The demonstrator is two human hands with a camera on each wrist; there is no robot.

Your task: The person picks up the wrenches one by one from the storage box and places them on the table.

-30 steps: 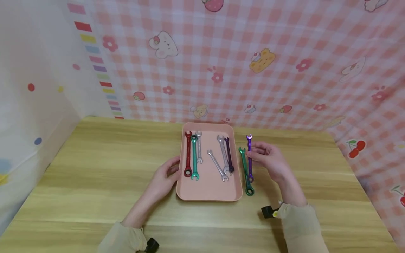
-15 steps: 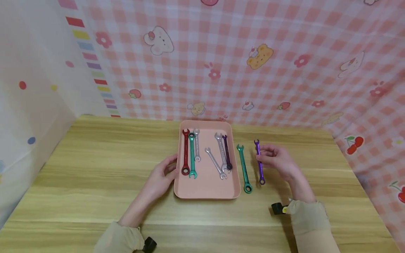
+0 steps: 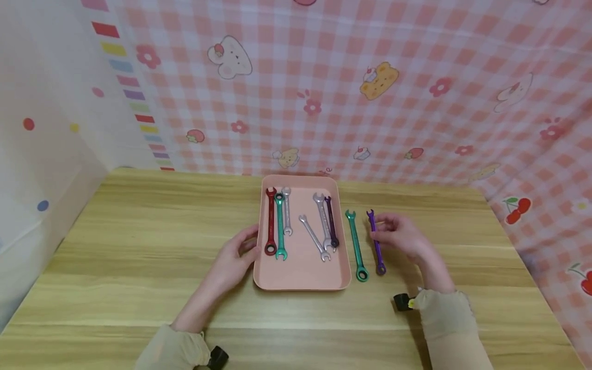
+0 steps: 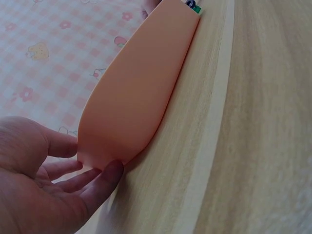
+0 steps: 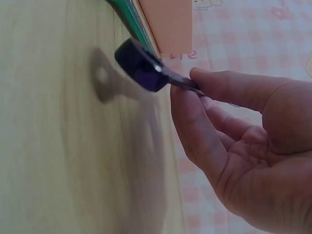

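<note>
And it's the purple wrench [image 3: 377, 252] in the right hand [image 3: 403, 237], that grip pinching the shaft between thumb and fingers! A slim, glossy thing, this: forked at the far end, ringed at the near one, and in the right wrist view the ring looks almost black. Its ring end is up off the worktop [image 3: 166, 231], the shadow falling apart from it. Just to its left, the green wrench [image 3: 356, 241] lies on the wood, nearly in line with it, ring end towards the person.

Over to the tray [image 3: 300, 275], pink, low-walled, round at the corners, sitting just left of the green wrench. Its outer left wall has the left hand [image 3: 233, 260] against it, grip relaxed, fingertips touching without clutching.

And what a line-up inside! On the left, the red wrench [image 3: 271, 221], ring end near; right beside it the teal wrench [image 3: 279, 226], the other way round, ring end far; then a short silver wrench [image 3: 287, 213] forked at both ends. Across a bare strip of pink, the small silver wrench [image 3: 313, 236] lies on a slant, its near end close by the foot of the big silver wrench [image 3: 323, 218]. And tucked along the right wall, the dark purple wrench [image 3: 331, 221], slender and deep in colour, its near end overlapping the big silver one.
</note>
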